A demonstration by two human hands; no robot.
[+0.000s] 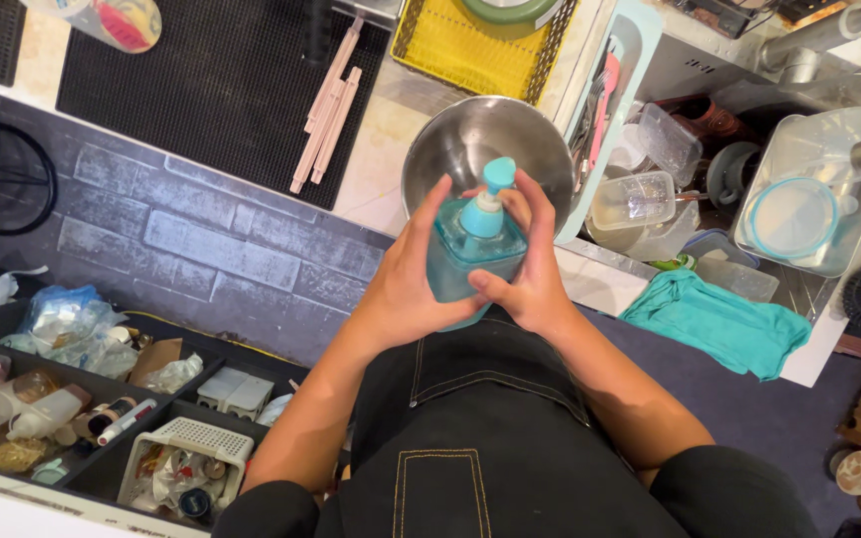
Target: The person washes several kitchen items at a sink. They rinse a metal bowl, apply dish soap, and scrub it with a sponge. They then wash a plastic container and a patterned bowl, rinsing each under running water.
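A teal pump bottle [472, 249] with a light blue pump head is held upright in front of my dark apron. My left hand [406, 284] wraps around the bottle's left side. My right hand [525, 269] grips its right side, fingers curled near the pump neck. Just beyond the bottle sits a steel bowl [460, 139] on the counter edge.
A black mat [201, 90] with wooden sticks [329, 105] lies on the counter. A yellow basket [455, 45] stands behind the bowl. To the right, a sink [809, 289] is packed with plastic containers, with a teal cloth [719, 324] on its edge. Cluttered trays [82, 399] sit lower left.
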